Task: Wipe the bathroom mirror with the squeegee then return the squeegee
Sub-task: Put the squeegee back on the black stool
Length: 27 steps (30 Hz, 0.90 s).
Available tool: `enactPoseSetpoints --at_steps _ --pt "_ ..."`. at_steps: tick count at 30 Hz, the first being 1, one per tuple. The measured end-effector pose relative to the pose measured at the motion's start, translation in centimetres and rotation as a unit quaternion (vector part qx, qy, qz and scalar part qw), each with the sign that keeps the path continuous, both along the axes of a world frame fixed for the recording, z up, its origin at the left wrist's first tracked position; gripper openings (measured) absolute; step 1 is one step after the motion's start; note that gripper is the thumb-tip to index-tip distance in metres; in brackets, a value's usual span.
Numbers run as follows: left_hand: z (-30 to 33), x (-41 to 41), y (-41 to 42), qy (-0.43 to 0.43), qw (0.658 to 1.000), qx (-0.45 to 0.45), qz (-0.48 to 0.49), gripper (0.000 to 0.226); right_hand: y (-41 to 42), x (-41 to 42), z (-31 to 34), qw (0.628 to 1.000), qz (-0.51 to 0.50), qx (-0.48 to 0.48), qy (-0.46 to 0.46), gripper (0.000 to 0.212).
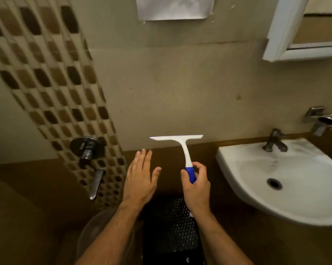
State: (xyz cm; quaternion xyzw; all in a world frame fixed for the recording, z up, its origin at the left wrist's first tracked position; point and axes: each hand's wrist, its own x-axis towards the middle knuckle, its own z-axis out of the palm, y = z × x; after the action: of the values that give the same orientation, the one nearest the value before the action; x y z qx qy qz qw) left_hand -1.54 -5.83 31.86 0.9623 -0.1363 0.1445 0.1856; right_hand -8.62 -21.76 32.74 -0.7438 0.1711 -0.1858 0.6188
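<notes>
Nearest, the right hand grasps the squeegee by its blue grip, fingers curled round it and thumb along the side, so the white blade stands upright and level in the air, ready to be lifted. Just beside it, the left hand hangs released, fingers straight and spread, holding nothing; probably free to steady or balance. Below both sits a dark perforated basket. Farther right is the white sink with its tap. Farthest, high on the wall, the white-framed mirror waits, well apart from the blade, so wiping seems not yet begun.
</notes>
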Motion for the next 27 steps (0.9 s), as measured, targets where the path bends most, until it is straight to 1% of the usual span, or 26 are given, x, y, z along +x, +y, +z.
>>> enactPoseSetpoints --at_steps 3,7,10,17,19,23,27 --pt "-2.7 -0.7 3.3 0.028 1.0 0.0 -0.005 0.067 2.4 -0.3 -1.5 0.998 -0.001 0.029 0.053 0.028" --pt "-8.6 -2.0 6.9 0.099 0.994 -0.016 0.04 0.069 4.0 -0.1 -4.8 0.992 0.022 0.022 0.122 0.026" --pt "-12.2 -3.3 7.9 0.146 0.987 -0.015 0.058 0.07 4.2 0.2 -7.8 0.988 0.037 0.003 0.15 0.021" --pt "-16.6 -3.6 7.7 0.199 0.976 0.018 0.082 0.07 4.5 2.2 -15.6 0.975 0.034 -0.029 0.219 0.017" --pt "-17.9 -3.0 7.5 0.21 0.974 0.025 0.085 0.071 4.2 3.0 -17.9 0.969 0.039 -0.068 0.235 0.018" --pt "-21.0 -1.8 6.6 0.233 0.967 0.007 0.103 0.07 3.7 3.6 -22.8 0.946 0.078 -0.13 0.287 0.021" --pt "-24.8 -1.2 5.3 0.267 0.96 0.006 0.082 0.069 3.6 3.7 -27.1 0.932 0.091 -0.129 0.326 0.019"
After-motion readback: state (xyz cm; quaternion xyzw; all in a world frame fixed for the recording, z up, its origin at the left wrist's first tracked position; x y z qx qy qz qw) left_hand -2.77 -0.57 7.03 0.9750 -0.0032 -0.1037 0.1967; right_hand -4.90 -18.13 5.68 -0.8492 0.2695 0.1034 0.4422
